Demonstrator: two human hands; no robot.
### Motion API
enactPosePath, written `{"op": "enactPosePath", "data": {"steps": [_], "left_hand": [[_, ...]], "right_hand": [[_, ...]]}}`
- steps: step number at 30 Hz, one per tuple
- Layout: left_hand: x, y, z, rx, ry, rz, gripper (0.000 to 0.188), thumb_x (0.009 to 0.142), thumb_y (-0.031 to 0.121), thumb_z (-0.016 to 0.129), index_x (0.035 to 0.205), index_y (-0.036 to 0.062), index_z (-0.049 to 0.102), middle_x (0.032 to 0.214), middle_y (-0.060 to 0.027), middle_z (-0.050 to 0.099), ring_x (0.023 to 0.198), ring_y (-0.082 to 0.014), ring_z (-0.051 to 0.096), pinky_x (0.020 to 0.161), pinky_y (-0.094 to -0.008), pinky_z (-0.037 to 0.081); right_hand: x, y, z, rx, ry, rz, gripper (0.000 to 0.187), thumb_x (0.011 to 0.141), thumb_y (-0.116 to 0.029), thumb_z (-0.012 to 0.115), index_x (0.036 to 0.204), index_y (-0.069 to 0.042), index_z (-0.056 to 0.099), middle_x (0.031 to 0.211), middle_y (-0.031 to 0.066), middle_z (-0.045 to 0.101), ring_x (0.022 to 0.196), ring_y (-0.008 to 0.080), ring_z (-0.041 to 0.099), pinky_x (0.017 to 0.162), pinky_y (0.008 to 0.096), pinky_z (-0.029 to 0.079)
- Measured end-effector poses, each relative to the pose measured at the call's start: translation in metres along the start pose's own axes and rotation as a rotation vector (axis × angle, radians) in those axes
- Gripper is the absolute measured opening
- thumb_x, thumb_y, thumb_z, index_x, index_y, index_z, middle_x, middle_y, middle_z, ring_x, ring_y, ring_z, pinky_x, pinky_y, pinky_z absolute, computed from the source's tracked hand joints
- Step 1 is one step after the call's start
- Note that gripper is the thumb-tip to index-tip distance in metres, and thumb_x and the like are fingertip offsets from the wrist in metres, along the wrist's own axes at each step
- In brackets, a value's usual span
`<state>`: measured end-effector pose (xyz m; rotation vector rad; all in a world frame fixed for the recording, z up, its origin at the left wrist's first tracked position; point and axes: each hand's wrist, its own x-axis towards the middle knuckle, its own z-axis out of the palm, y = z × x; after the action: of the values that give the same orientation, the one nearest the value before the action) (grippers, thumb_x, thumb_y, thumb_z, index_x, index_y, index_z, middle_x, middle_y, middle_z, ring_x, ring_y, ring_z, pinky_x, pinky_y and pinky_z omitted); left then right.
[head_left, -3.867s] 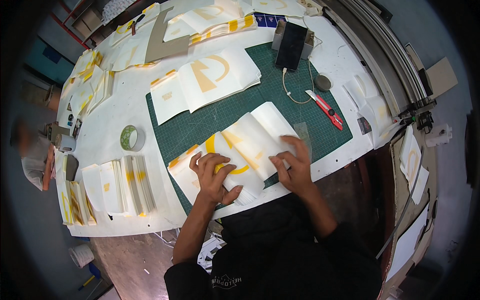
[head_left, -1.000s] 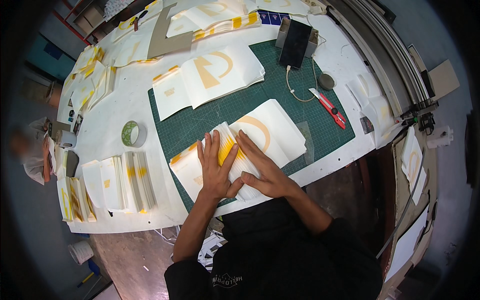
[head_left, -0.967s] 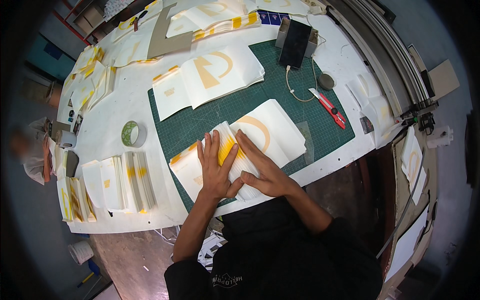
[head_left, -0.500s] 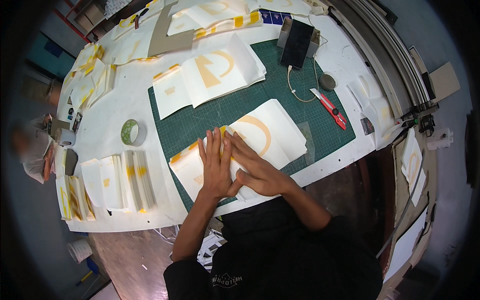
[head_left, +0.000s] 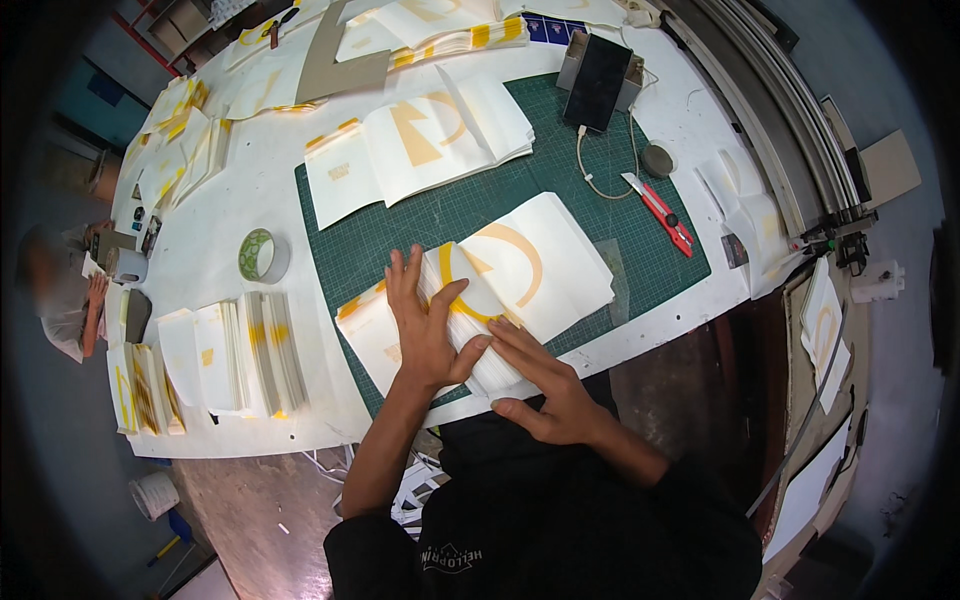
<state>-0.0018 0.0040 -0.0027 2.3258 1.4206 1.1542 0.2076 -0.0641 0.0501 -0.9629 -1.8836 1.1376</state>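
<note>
Hands both down on a stack of white printed sheets [head_left: 530,265] at the near edge of the green cutting mat [head_left: 420,225]. Left hand [head_left: 425,330] lies flat, fingers spread wide, palm pressing the left part of the stack where a yellow curved shape shows. Right hand [head_left: 545,385] sits just beside it toward the near edge, fingers extended and slightly apart, fingertips on the stack's lower corner, thumb off to the side; neither hand grips anything. Top sheet carries a large yellow arc. Stack is fanned a little, edges stepped along the near side.

Mat rests on a white table [head_left: 220,260]. Farther along the mat, a second pile of white sheets with a yellow triangle print [head_left: 420,145]. Right of that, a black phone [head_left: 597,68] leans on a small stand, cable trailing down over the mat. Red utility knife [head_left: 660,212] lies at the mat's right edge, with a small grey round object [head_left: 657,160] just beyond it. Roll of tape [head_left: 262,255] sits on the table left of the mat. More sheet piles stand in rows at the table's left near corner [head_left: 235,355]. Brown cardboard piece [head_left: 335,62] at the far side among further yellow-and-white sheets. Another person [head_left: 65,290] is at the left end of the table, blurred
</note>
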Motion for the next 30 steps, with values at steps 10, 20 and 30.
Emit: {"op": "enactPosePath", "data": {"steps": [10,20,30], "left_hand": [[0.005,-0.001,0.000,-0.094,0.012,-0.127,0.095,0.087,0.072,0.055,0.148,0.0007,0.041,0.163,-0.0344,0.015,0.154,-0.0533,0.008,0.119,-0.0685,0.013],[-0.005,0.000,-0.003,0.152,-0.028,0.155,0.068,0.095,0.063,0.049,0.140,0.0140,0.062,0.165,-0.0249,0.027,0.154,-0.0504,0.013,0.121,-0.0683,0.004],[-0.006,0.005,-0.007,-0.051,-0.008,0.179,0.046,0.092,0.053,0.056,0.097,0.0106,0.073,0.112,-0.0087,0.069,0.121,-0.0327,0.057,0.119,-0.0632,0.017]], "right_hand": [[-0.013,0.003,0.014,-0.172,0.099,-0.060,0.064,0.087,-0.022,0.081,0.141,0.000,0.053,0.149,0.0226,0.054,0.145,0.0404,0.043,0.120,0.0615,0.028],[-0.016,0.003,0.021,-0.245,0.085,-0.107,0.063,0.088,-0.026,0.080,0.141,-0.002,0.054,0.147,0.0220,0.055,0.144,0.0414,0.044,0.120,0.0621,0.029],[0.002,0.042,-0.024,-0.411,0.656,0.003,0.032,0.081,-0.005,0.080,0.111,0.001,0.068,0.110,0.0191,0.071,0.103,0.0378,0.066,0.094,0.0479,0.050]]}}
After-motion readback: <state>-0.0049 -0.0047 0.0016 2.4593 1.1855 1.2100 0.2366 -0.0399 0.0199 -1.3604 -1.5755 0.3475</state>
